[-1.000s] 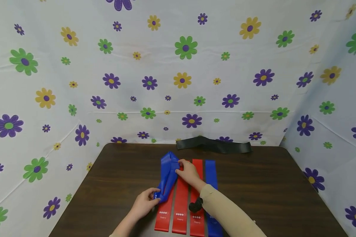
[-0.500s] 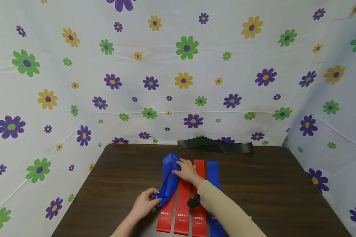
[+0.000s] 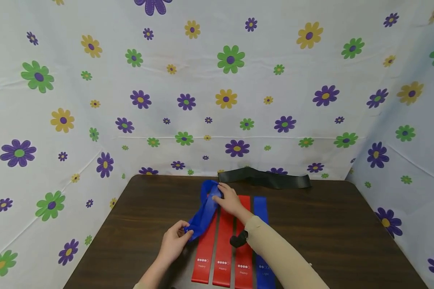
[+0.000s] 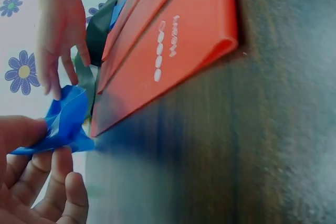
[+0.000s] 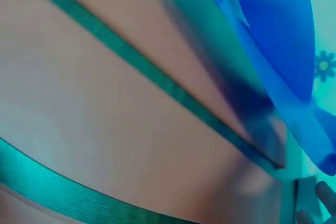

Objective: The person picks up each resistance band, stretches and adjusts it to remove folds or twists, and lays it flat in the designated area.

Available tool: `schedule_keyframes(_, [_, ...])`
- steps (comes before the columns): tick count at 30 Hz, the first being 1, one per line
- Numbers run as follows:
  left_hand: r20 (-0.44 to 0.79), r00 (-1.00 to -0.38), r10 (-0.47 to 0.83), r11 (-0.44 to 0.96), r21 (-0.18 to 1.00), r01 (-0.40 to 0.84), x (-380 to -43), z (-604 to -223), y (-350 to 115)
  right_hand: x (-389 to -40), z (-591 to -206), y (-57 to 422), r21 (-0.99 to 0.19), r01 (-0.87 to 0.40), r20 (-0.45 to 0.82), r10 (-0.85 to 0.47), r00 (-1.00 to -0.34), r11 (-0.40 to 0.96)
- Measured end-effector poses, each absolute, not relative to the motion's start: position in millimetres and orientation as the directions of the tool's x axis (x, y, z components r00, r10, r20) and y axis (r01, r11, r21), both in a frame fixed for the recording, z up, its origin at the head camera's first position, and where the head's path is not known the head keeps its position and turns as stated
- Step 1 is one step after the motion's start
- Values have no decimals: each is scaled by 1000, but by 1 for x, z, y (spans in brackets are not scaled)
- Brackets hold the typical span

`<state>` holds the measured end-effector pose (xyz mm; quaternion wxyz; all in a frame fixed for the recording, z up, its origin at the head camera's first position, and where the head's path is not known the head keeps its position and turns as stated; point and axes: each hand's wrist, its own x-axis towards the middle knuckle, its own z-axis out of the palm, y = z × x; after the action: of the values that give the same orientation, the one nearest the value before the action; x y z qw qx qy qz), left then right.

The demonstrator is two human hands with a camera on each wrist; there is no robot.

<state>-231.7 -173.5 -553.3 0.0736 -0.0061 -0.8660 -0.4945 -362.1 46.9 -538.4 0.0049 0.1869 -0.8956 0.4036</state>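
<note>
A loose blue resistance band, twisted into a loop, is stretched between both hands above the table. My left hand pinches its near end between thumb and fingers, as the left wrist view shows with the blue band. My right hand holds its far end by the fingertips. Beneath lie three flat red bands side by side, each printed "Heavy". To their right is a flat blue band marked "Light", partly hidden by the right forearm.
A black band lies crosswise at the back edge of the dark wooden table. White flowered cloth hangs behind and on both sides. A small black device sits at the right wrist.
Both hands have risen slightly with the loose blue band. The band has lifted and been turned, so its near end no longer rests so low over the left red band.
</note>
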Motion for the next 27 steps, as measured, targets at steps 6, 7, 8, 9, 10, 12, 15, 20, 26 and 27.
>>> schedule_keyframes(6, [205, -973, -106, 471, 872, 133, -231, -545, -168, -357, -523, 65, -794, -348, 214, -306, -928, 498])
schedule_keyframes(7, [207, -972, -112, 458, 879, 134, -231, -542, -167, -356, -521, 68, -798, -348, 220, -301, -928, 491])
schedule_keyframes(8, [205, -972, -118, 443, 887, 133, -230, -540, -166, -354, -519, 72, -804, -347, 224, -294, -929, 484])
schedule_keyframes(9, [204, -971, -122, 426, 895, 135, -229, -537, -166, -353, -518, 76, -809, -344, 227, -286, -931, 476])
schedule_keyframes(10, [199, -972, -125, 408, 903, 132, -227, -535, -165, -351, -516, 79, -814, -346, 235, -280, -931, 467])
schedule_keyframes(12, [183, -975, -129, 376, 919, 123, -225, -530, -163, -346, -513, 88, -826, -350, 249, -270, -930, 443])
schedule_keyframes(15, [165, -980, -114, 342, 932, 117, -221, -523, -159, -336, -509, 101, -841, -349, 259, -259, -931, 413])
schedule_keyframes(20, [141, -988, -62, 317, 942, 115, -213, -511, -150, -309, -503, 125, -866, -344, 270, -241, -932, 362])
schedule_keyframes(26, [143, -990, -11, 329, 935, 131, -201, -506, -145, -265, -502, 142, -869, -327, 253, -236, -938, 372])
schedule_keyframes(27, [137, -991, -3, 333, 934, 128, -199, -507, -145, -260, -504, 144, -867, -320, 246, -231, -941, 382])
